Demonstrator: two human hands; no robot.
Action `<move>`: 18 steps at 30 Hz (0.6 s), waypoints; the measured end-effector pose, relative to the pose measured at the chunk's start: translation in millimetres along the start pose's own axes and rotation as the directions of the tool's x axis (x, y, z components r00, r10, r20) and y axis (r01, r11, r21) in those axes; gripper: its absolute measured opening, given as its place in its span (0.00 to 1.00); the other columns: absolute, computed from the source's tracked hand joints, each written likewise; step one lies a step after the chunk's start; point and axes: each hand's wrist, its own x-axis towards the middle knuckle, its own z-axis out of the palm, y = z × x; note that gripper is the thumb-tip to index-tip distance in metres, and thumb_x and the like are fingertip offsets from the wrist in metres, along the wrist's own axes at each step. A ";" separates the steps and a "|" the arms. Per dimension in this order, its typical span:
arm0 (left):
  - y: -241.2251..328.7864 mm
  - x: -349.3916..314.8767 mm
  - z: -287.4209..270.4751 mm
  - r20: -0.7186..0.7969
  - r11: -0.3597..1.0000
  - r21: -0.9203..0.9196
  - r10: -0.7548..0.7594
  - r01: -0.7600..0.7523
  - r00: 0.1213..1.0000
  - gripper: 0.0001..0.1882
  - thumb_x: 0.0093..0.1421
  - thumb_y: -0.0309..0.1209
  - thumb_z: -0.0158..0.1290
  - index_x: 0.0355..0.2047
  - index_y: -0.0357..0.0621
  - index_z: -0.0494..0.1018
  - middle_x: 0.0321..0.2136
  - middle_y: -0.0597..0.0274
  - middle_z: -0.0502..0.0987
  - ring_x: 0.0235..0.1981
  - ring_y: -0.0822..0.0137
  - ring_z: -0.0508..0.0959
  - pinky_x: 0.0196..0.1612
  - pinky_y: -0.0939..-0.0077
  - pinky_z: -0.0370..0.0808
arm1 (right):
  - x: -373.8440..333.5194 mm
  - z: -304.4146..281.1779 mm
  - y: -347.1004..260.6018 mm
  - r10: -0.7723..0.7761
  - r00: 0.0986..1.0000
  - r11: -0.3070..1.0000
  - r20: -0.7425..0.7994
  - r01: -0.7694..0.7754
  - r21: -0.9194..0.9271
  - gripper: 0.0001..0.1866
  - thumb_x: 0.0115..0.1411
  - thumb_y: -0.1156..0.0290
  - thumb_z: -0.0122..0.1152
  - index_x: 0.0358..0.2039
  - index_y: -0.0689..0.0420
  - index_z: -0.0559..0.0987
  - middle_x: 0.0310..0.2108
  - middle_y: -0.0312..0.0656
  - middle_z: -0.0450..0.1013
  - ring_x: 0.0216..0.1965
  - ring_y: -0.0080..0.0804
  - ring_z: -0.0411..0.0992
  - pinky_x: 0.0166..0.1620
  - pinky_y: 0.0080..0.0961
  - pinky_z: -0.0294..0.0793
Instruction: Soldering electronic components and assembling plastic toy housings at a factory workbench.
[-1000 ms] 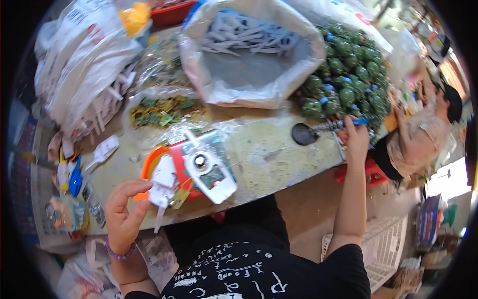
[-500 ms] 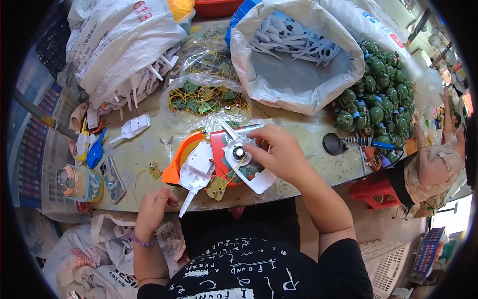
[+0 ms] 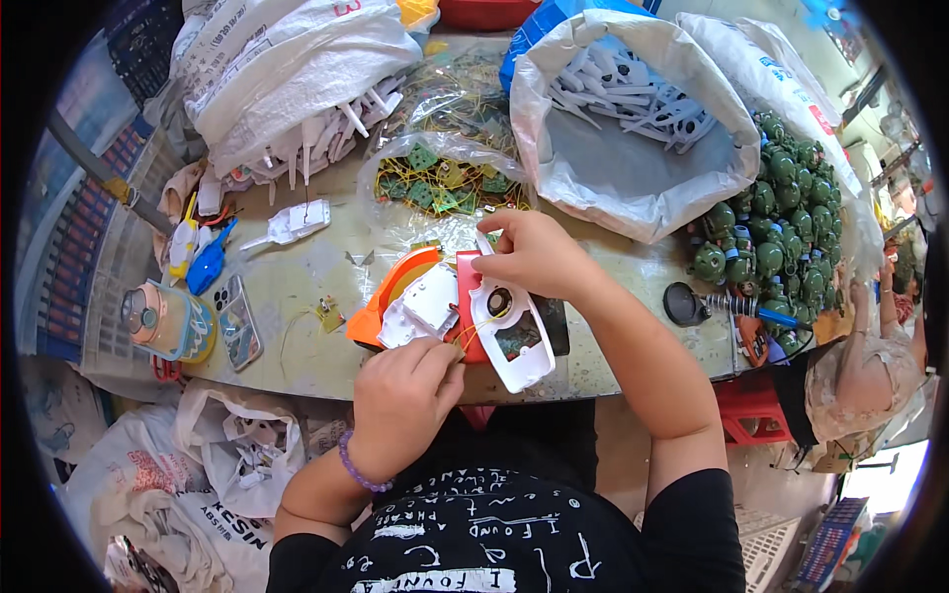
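Note:
A white plastic shell half (image 3: 524, 366) with a round black speaker (image 3: 498, 302) in it lies tilted over a red piece (image 3: 473, 331). My right hand (image 3: 534, 255) pinches its narrow far end between thumb and fingers. Thin yellow wires (image 3: 484, 326) run from the speaker side to my left hand (image 3: 410, 390). Its fingers are closed on the small circuit board at the wires' end, which they almost wholly hide. Just beyond my left hand, another white shell half (image 3: 423, 301) rests against an orange curved piece (image 3: 381, 301).
At the back stand an open white sack (image 3: 638, 222) of white parts, a clear bag of wired circuit boards (image 3: 435, 183) and a fuller sack (image 3: 287, 89). Green round parts (image 3: 781, 217) are heaped right. A bottle (image 3: 163, 326) and a phone (image 3: 237, 321) lie left. Another person (image 3: 855, 366) sits far right.
My left hand has come up from the table's front edge to the circuit board and closed on it. My right hand has shifted from beside the speaker to the shell's narrow end.

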 end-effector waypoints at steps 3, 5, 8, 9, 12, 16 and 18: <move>-5.8 0.0 -7.6 -0.044 0.992 0.060 0.111 -0.108 0.993 0.11 0.46 0.28 0.63 0.30 0.43 0.75 0.29 0.60 0.77 0.28 0.57 0.77 0.31 0.66 0.72 | -0.8 -1.3 10.3 0.016 0.999 0.975 0.048 -0.026 0.220 0.31 0.47 0.66 0.67 0.50 0.72 0.73 0.23 0.39 0.74 0.24 0.23 0.71 0.28 0.23 0.71; -7.3 4.9 -16.9 -0.072 0.973 0.090 0.221 -0.214 0.973 0.11 0.45 0.29 0.63 0.30 0.43 0.75 0.27 0.61 0.76 0.28 0.58 0.77 0.31 0.66 0.72 | -3.2 -3.5 8.1 0.038 0.996 0.943 0.082 -0.063 0.326 0.32 0.49 0.69 0.66 0.52 0.74 0.69 0.23 0.35 0.72 0.23 0.18 0.69 0.26 0.18 0.67; -5.6 15.1 -26.5 0.070 0.990 0.069 0.115 -0.119 0.991 0.12 0.44 0.30 0.64 0.28 0.43 0.74 0.25 0.62 0.75 0.28 0.59 0.76 0.32 0.66 0.71 | -3.7 -4.2 4.9 0.082 0.990 0.873 0.114 -0.126 0.471 0.33 0.53 0.72 0.66 0.55 0.75 0.66 0.23 0.30 0.70 0.23 0.12 0.66 0.24 0.13 0.63; -6.9 14.3 -24.4 0.068 0.990 0.074 0.117 -0.122 0.991 0.12 0.44 0.30 0.64 0.28 0.43 0.74 0.25 0.62 0.75 0.28 0.59 0.76 0.32 0.66 0.71 | -3.0 -4.3 3.3 0.097 0.988 0.843 0.118 -0.144 0.518 0.32 0.53 0.72 0.66 0.55 0.75 0.66 0.23 0.30 0.70 0.22 0.12 0.66 0.24 0.13 0.63; -14.3 3.6 -7.4 0.120 0.983 0.144 0.095 -0.112 0.988 0.12 0.44 0.31 0.64 0.27 0.43 0.74 0.25 0.62 0.74 0.28 0.60 0.75 0.33 0.65 0.70 | -3.2 -4.0 4.8 0.085 0.986 0.839 0.146 -0.150 0.523 0.32 0.53 0.73 0.66 0.55 0.75 0.66 0.23 0.29 0.70 0.22 0.11 0.66 0.24 0.13 0.63; -16.0 -0.2 -6.2 0.034 0.982 0.123 0.141 -0.144 0.989 0.11 0.43 0.30 0.63 0.27 0.44 0.74 0.28 0.62 0.75 0.30 0.60 0.75 0.34 0.65 0.68 | -6.5 -5.8 3.0 0.057 0.989 0.832 0.134 -0.121 0.541 0.34 0.52 0.70 0.66 0.55 0.76 0.66 0.24 0.33 0.73 0.23 0.14 0.67 0.23 0.15 0.65; -15.0 4.8 -16.4 0.016 0.981 0.117 0.157 -0.157 0.988 0.11 0.44 0.29 0.63 0.28 0.45 0.74 0.29 0.63 0.75 0.30 0.60 0.75 0.33 0.65 0.68 | -5.2 -5.5 2.8 0.055 0.988 0.831 0.144 -0.125 0.542 0.33 0.52 0.71 0.66 0.55 0.76 0.66 0.25 0.35 0.74 0.24 0.15 0.68 0.24 0.15 0.66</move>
